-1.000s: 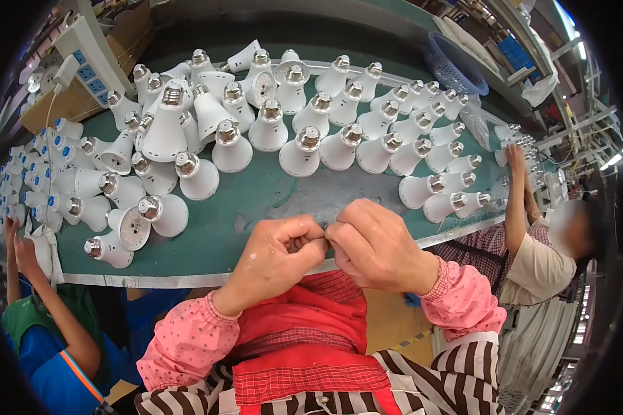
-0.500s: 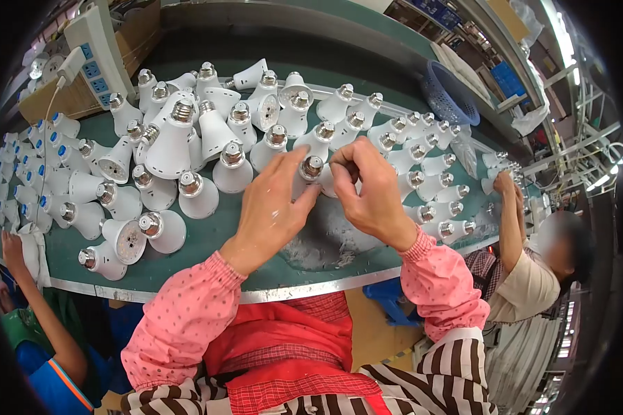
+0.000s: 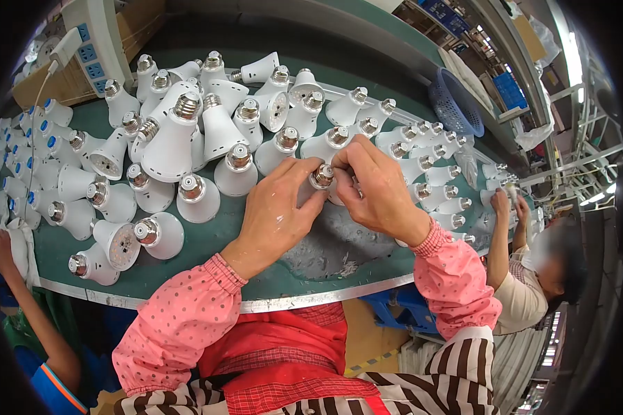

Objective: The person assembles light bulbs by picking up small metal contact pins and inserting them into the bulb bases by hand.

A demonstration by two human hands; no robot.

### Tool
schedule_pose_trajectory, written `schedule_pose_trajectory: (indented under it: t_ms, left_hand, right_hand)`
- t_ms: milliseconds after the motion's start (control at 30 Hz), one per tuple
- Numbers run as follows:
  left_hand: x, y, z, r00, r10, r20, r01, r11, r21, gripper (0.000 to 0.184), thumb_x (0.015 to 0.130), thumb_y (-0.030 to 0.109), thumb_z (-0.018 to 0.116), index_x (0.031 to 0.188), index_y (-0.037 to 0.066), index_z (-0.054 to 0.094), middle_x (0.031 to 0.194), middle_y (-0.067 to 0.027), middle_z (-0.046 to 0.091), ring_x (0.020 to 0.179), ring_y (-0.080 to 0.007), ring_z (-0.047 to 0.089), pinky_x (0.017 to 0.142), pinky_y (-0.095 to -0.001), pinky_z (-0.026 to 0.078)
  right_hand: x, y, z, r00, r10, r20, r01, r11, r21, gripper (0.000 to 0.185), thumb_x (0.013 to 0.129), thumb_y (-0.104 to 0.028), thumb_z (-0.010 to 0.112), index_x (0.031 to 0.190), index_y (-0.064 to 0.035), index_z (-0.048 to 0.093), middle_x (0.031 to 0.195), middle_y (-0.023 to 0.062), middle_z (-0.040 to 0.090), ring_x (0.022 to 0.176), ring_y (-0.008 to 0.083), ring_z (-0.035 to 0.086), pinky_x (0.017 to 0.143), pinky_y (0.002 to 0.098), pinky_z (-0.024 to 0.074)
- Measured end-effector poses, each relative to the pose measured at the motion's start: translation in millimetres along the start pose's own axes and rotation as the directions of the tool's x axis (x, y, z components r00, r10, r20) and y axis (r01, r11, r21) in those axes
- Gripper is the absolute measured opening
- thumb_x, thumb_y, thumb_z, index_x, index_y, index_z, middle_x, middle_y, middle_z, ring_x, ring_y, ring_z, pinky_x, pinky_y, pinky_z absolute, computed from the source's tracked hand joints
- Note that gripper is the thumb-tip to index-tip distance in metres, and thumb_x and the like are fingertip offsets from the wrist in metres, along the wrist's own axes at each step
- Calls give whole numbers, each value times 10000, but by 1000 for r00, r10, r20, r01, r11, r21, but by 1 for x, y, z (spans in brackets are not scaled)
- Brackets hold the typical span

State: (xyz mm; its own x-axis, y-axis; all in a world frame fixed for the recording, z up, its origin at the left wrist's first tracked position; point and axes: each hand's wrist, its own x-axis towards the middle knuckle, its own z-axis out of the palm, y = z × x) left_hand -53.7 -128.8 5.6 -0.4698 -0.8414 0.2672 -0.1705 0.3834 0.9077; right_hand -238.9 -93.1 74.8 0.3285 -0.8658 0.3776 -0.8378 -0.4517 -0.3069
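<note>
My left hand point(image 3: 277, 211) is wrapped round a white bulb with a silver screw cap point(image 3: 322, 176), its fingers and thumb on the bulb's left side. Close against the cap's right side is my right hand point(image 3: 375, 188), with thumb and index finger pinched together. Whatever lies between those fingertips is too small to make out. The bulb stands upright on the green table point(image 3: 221, 238), cap up. More white bulbs stand just behind my hands, one of them a larger bulb point(image 3: 170, 144) to the left.
Blue-tipped bulbs point(image 3: 55, 149) crowd the far left, near a power strip point(image 3: 90, 52). A blue basket point(image 3: 455, 102) sits at the back right. One co-worker's arm point(image 3: 31, 304) is at the left; another co-worker's hands point(image 3: 511, 203) are at the right.
Both hands have moved from the table's front edge forward to the bulbs. My left hand has taken hold of one bulb, and my right hand has come to its cap.
</note>
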Motion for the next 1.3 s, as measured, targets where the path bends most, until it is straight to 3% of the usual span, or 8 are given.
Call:
schedule_pose_trajectory:
  t_ms: [133,333,467,633,767,1033,1133,1300]
  left_hand:
    - [0,-7,5,996,72,-59,-72,997,6,423,870,111,787,1271,22,683,1043,-94,675,592,-168,565,583,-311,476]
    - [0,-3,1,1000,23,-9,-23,1000,3,393,881,145,728,1255,38,670,1106,-155,672,982,-401,682,824,-466,538]
    - [0,-1,-1,1000,-8,22,8,1000,-4,391,886,154,728,1256,39,675,1089,-154,671,966,-396,685,809,-467,537]
    - [0,-8,5,992,98,-83,-99,995,-2,419,868,132,787,1265,38,696,986,-81,663,602,-172,555,586,-318,461]
    - [0,-7,4,994,84,-73,-83,996,9,422,866,141,787,1264,33,699,996,-84,668,603,-169,554,590,-314,466]
    - [0,-10,5,993,89,-74,-90,996,-6,430,863,147,795,1266,30,701,1006,-83,677,608,-165,562,593,-309,472]
    - [0,-5,2,998,48,-35,-49,999,-12,371,888,157,748,1233,36,687,1049,-174,675,960,-416,680,802,-471,532]
    - [-1,-12,7,995,81,-60,-82,997,-14,385,866,134,772,1228,31,690,1057,-174,681,974,-408,682,812,-458,534]
  right_hand:
    - [8,-1,-7,997,-48,62,50,998,-30,187,812,40,667,959,-8,562,892,157,562,770,374,608,663,449,491]
    - [25,-6,-19,965,-158,211,196,965,-172,202,771,13,679,926,-3,550,898,172,558,818,384,614,699,467,513]
    - [26,-11,-17,941,-249,228,309,908,-282,226,727,9,692,907,-7,556,900,170,554,833,370,620,720,477,520]
    - [7,-11,-8,994,91,53,-91,996,6,143,841,8,695,961,26,619,893,164,637,823,333,663,727,419,536]
    - [4,-8,-7,872,458,173,-486,765,422,102,971,-57,675,990,39,644,885,118,707,787,196,694,707,328,539]
    - [19,-8,-9,752,543,374,-650,516,557,127,994,-107,701,1000,7,644,867,52,705,717,95,640,640,257,515]
    - [20,-5,-7,746,546,381,-657,508,557,117,990,-98,697,995,6,642,862,56,708,702,96,630,631,259,511]
    - [18,-6,-1,749,567,341,-647,517,560,98,992,-79,675,988,11,638,871,54,695,703,100,625,629,260,508]
